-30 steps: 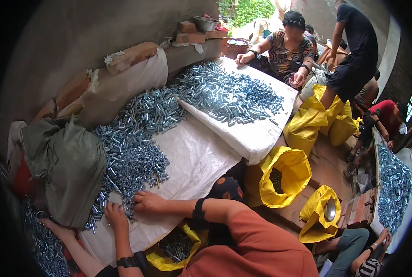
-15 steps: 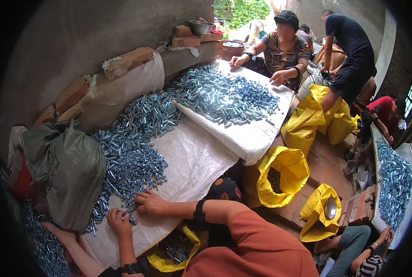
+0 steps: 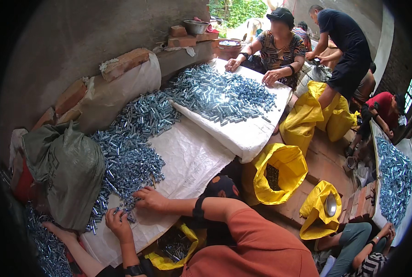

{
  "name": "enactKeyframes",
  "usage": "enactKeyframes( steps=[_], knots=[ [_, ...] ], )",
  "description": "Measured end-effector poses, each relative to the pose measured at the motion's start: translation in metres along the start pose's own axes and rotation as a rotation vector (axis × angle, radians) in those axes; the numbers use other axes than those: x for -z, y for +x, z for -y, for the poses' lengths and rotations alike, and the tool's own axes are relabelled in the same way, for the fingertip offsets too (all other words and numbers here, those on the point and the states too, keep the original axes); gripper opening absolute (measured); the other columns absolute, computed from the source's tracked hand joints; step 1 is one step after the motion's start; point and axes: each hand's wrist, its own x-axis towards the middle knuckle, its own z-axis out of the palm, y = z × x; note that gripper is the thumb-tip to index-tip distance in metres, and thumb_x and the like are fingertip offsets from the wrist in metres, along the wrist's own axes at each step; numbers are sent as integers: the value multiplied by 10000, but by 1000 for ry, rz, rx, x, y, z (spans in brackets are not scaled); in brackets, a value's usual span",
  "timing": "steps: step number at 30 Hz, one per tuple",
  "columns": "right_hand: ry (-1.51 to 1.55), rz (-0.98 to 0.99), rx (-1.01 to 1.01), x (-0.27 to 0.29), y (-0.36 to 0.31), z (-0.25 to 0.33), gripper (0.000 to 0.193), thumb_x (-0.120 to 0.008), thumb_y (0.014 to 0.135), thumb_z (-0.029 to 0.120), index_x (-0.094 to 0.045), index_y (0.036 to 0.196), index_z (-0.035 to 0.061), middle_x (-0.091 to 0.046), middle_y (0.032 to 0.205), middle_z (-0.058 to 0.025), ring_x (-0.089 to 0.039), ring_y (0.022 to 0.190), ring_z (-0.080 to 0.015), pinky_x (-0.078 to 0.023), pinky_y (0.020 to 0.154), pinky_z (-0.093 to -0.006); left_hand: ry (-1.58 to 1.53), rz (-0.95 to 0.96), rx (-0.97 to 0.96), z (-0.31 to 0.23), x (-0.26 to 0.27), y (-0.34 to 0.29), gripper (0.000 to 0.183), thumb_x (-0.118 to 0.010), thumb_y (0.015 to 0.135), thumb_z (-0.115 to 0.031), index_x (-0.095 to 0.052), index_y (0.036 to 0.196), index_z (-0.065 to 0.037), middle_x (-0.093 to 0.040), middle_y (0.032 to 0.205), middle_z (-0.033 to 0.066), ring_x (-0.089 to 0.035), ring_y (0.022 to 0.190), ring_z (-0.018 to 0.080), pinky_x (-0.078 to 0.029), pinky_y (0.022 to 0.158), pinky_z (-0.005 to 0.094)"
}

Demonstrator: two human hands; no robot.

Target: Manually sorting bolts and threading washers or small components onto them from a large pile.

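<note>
My left hand (image 3: 118,225) is at the near edge of the pile, its fingers bent around small shiny metal pieces that are hard to single out. My right hand (image 3: 151,199) lies palm down just right of it, with fingers apart and tips touching loose short metal pieces (image 3: 133,201). Ahead spreads a heap of short blue-silver metal pieces (image 3: 136,162), with longer metal tubes (image 3: 146,113) farther back. They rest on a white woven sheet (image 3: 194,154). A thin brownish stick-like piece (image 3: 154,182) lies at the heap's right edge.
A yellow sack (image 3: 194,251) with dark metal pieces sits below my right forearm; other yellow sacks (image 3: 286,173) stand right. A grey-green sack (image 3: 74,177) is at left, beside a bare limb (image 3: 74,244). Opposite, a co-worker (image 3: 282,51) handles another heap (image 3: 224,94). Bricks (image 3: 125,64) line the wall.
The view has shifted slightly. My right hand's fingers have moved a little over the small pieces, while my left stays close by. A standing co-worker's hands have come up and forward.
</note>
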Motion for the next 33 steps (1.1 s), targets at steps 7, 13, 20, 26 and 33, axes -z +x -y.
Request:
enactKeyframes(
  steps=[7, 13, 20, 26, 33],
  knots=[
    [17, -50, -63, 20, 0, 6, 201, -571, 703, 117, -607, 901, 115, -563, 1028, -89, -549, 951, -250, -423, 796, -378, -291, 28, 246, -17, 2, -10, 145, -645, 663, 13, -597, 799, 2, -574, 814, 100, -553, 776, 262, -442, 735, 338],
    [239, -92, -158, 28, -6, 20, 170, -551, 778, 86, -580, 941, 51, -542, 819, -111, -575, 731, -300, -476, 627, -361, -615, 88, 502, -36, 4, -25, 126, -594, 760, 12, -574, 884, 4, -566, 780, 44, -523, 597, 100, -426, 519, 221],
    [285, -50, -219, 41, -20, 43, 153, -595, 771, 81, -592, 921, 51, -541, 780, -110, -577, 706, -305, -472, 611, -369, -890, 78, 745, -68, 16, -38, 140, -602, 765, 13, -569, 900, -3, -561, 771, 37, -527, 578, 94, -431, 498, 205],
    [454, -67, -268, 45, -35, 55, 134, -623, 762, 76, -610, 890, 37, -583, 773, -111, -588, 678, -269, -473, 596, -342, -1030, 128, 718, -85, 20, -55, 192, -637, 730, 39, -566, 903, -5, -564, 787, 39, -539, 595, 110, -453, 510, 220],
    [985, 152, -892, 66, -53, 81, 135, -624, 812, 113, -621, 914, 23, -574, 655, -8, -515, 487, -70, -406, 440, -227, -1249, 145, 874, -105, 26, -69, 190, -645, 728, 63, -563, 887, -2, -585, 786, 53, -555, 591, 120, -466, 529, 220]
  ],
)
